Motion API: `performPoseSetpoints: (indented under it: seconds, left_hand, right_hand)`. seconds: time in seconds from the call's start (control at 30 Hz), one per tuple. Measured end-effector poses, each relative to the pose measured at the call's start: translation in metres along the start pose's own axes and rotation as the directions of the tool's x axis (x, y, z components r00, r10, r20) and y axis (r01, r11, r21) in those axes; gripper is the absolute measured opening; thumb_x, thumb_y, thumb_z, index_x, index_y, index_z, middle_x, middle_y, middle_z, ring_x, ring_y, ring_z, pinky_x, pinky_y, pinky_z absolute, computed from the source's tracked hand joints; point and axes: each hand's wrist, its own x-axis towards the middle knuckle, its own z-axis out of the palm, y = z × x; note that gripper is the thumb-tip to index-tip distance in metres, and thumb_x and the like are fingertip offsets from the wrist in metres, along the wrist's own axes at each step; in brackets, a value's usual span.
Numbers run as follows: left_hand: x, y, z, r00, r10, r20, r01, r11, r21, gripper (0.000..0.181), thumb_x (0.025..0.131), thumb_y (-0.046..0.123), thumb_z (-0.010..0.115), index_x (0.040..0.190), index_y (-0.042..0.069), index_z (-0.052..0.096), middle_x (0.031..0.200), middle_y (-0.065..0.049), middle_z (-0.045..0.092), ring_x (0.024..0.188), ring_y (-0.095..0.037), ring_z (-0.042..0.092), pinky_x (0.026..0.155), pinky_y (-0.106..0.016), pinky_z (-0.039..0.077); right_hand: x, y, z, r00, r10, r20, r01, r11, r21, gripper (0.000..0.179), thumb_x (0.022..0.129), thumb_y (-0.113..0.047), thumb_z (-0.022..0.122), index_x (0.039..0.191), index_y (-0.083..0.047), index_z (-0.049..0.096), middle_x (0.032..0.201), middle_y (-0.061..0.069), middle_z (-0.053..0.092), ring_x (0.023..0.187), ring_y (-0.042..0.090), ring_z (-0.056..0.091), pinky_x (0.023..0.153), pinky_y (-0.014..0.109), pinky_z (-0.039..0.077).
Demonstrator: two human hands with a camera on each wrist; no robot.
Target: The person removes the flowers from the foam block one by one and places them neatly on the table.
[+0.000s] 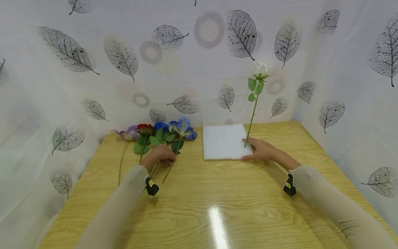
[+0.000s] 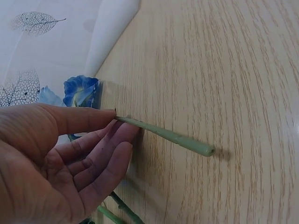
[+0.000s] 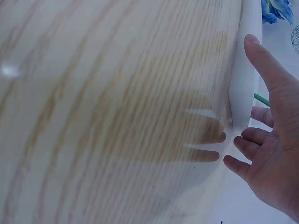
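Note:
My left hand [image 1: 162, 154] pinches the green stem [image 2: 177, 138] of a light blue flower [image 1: 183, 127] between thumb and fingertips; the stem's cut end points toward the front of the table. Under and beside this hand lie other artificial flowers. A white foam block [image 1: 222, 143] lies flat near the back of the table. From its right side a white rose [image 1: 262, 70] stands up, leaning slightly right. At the block's right edge is my right hand [image 1: 262, 149], thumb and fingers spread, touching it beside the rose's stem [image 1: 251, 119].
Left of the light blue flower lie a dark blue flower [image 1: 160, 127], a red flower [image 1: 146, 129] and a purple flower [image 1: 132, 132], heads toward the back. A leaf-patterned white curtain [image 1: 186, 76] encloses the wooden table [image 1: 186, 211] at the back and sides.

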Motion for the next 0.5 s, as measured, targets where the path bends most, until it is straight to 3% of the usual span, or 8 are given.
performPoseSetpoints:
  seconds: [0.17,0.3,0.5]
  left_hand:
    - [0.0019,-0.001,0.0,1.0,-0.009,-0.009,0.009,1.0,0.002,0.017,0.093,0.009,0.071,0.104,-0.002,0.077,0.079,-0.007,0.074,0.063,-0.013,0.068,0.066,-0.031,0.062]
    - [0.0007,-0.0006,0.0008,1.0,-0.012,-0.009,0.012,1.0,0.008,0.009,0.091,0.008,0.072,0.088,0.001,0.076,0.075,-0.007,0.074,0.063,-0.014,0.068,0.065,-0.031,0.061]
    - [-0.0034,0.0035,0.0007,1.0,-0.023,-0.012,0.023,0.999,0.031,0.025,0.09,0.008,0.072,0.066,0.01,0.066,0.068,-0.006,0.071,0.062,-0.016,0.066,0.062,-0.031,0.059]
  right_hand:
    - [0.0003,0.0009,0.0009,1.0,-0.008,-0.004,0.008,1.0,-0.009,0.104,0.083,-0.062,0.077,0.158,-0.003,0.035,0.16,0.027,0.035,0.146,0.048,0.036,0.118,0.061,0.036]
    - [-0.0007,0.0,0.001,1.0,-0.008,-0.004,0.008,1.0,-0.008,0.103,0.083,-0.06,0.077,0.158,-0.002,0.035,0.16,0.027,0.036,0.146,0.048,0.037,0.118,0.061,0.035]
    - [-0.0009,-0.0012,0.0002,1.0,-0.005,-0.005,0.005,1.0,-0.009,0.104,0.084,-0.061,0.077,0.158,-0.003,0.034,0.161,0.027,0.034,0.146,0.048,0.036,0.118,0.061,0.035]
